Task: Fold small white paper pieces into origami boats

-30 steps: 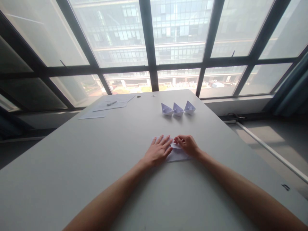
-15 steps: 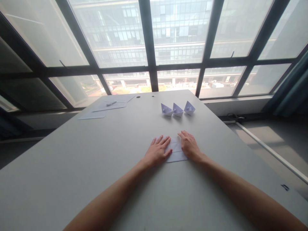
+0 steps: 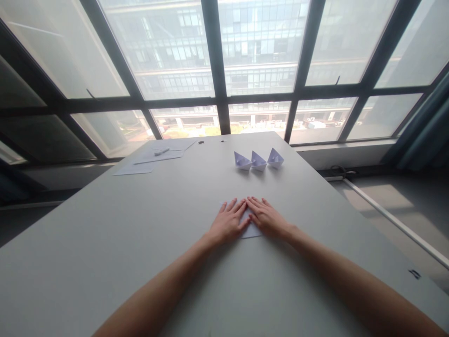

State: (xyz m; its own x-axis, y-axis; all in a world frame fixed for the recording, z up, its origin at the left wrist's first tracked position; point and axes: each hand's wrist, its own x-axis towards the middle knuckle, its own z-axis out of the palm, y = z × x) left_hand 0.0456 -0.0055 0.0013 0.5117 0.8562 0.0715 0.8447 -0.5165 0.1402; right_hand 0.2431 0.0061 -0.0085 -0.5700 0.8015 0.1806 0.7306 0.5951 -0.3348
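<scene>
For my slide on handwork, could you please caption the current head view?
Left hand and right hand on a sheet, three paper boats beyond.

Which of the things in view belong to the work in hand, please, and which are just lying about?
In hand:
- White paper, under both hands
- Left hand and right hand, pressed on it

Apparently lying about:
- Three folded paper boats, untouched
- Loose paper sheets, far left
- Small white object on them, perhaps a pen
</scene>
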